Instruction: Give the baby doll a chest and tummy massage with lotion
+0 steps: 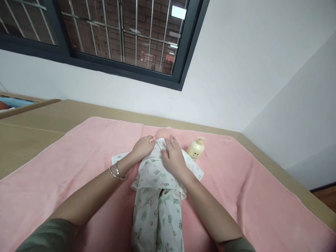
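Note:
A baby doll (162,133) lies on its back on a pink towel (236,182), dressed in a white printed top (153,171) and matching trousers (157,220). Only the top of its head shows past my hands. My left hand (143,146), with bracelets on the wrist, pinches the top's collar at the doll's left shoulder. My right hand (173,157) lies on the doll's chest with its fingers curled on the fabric near the collar. Both hands meet at the neckline.
A cream pump bottle (196,149) lies on the towel just right of the doll. The towel covers a beige table (31,129) set against a white wall, under a barred dark-framed window (118,35). The table's right edge drops to the floor.

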Demonstrator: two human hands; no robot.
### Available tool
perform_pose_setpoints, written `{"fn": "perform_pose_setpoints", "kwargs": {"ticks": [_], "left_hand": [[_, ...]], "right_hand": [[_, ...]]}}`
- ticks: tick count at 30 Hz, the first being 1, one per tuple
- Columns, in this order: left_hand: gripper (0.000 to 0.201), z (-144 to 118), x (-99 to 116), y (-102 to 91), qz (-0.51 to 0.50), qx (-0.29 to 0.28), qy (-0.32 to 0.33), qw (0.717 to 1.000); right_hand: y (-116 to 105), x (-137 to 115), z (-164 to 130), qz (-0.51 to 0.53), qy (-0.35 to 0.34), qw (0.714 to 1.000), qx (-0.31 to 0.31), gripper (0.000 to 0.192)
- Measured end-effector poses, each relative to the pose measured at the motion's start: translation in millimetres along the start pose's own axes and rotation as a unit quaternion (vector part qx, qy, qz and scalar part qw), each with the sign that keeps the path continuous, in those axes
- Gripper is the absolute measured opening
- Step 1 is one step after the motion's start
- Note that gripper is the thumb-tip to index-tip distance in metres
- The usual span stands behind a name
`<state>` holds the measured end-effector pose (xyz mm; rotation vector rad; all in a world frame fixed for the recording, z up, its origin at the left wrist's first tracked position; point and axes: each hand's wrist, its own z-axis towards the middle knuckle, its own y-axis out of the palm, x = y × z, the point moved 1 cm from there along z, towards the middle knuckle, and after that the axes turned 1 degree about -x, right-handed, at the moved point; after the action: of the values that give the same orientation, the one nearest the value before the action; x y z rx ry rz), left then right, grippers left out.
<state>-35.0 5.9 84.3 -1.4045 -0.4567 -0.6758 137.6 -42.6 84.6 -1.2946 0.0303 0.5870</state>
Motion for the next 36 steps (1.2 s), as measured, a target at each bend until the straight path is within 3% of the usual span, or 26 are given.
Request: {"fn": "perform_pose_setpoints", "kwargs": {"ticks": [4,8,13,18,22,24,26,28,31,34,36], "left_hand": [[0.040,-6,10,0.7,0.005,-0.006,0.010,1.000],[0.040,-10,16,-0.8,0.014,0.004,0.020,1.000],[0.040,-14,21,-3.4,0.030,0.005,0.021,0.999],[0.040,-18,23,-0.1,0.063,0.011,0.014,0.998],[0.040,-18,23,2.3,0.072,0.001,0.024,0.997],[0.040,-19,24,1.0,0.068,-0.002,0.026,0.997],[0.041,-23,26,-1.1,0.052,0.001,0.032,0.998],[0.044,-30,30,-1.5,0.005,0.006,0.048,0.999],[0.051,-38,45,6.4,-0.143,0.003,0.062,0.988],[0.049,-33,71,24.4,-0.354,-0.034,0.032,0.934],[0.046,-20,93,38.3,-0.510,-0.083,-0.014,0.856]], "right_hand": [[7,8,5,-0.001,-0.008,0.998,-0.060,0.054],[7,12,5,0.017,-0.013,1.000,0.007,0.055],[12,19,9,0.016,-0.006,0.999,-0.046,0.054],[7,19,9,0.032,0.008,0.999,0.004,0.063],[1,12,5,0.001,-0.003,0.996,-0.094,0.058],[-15,11,1,-0.004,-0.005,0.991,-0.133,0.054],[-45,14,-6,0.016,-0.001,0.993,-0.121,0.054],[-83,21,-16,0.057,0.026,0.997,-0.052,0.056],[-131,37,-30,0.100,0.073,0.992,0.039,0.056],[-153,57,-34,0.106,0.130,0.982,0.092,0.057],[-154,67,-30,0.091,0.155,0.978,0.108,0.057]]}}
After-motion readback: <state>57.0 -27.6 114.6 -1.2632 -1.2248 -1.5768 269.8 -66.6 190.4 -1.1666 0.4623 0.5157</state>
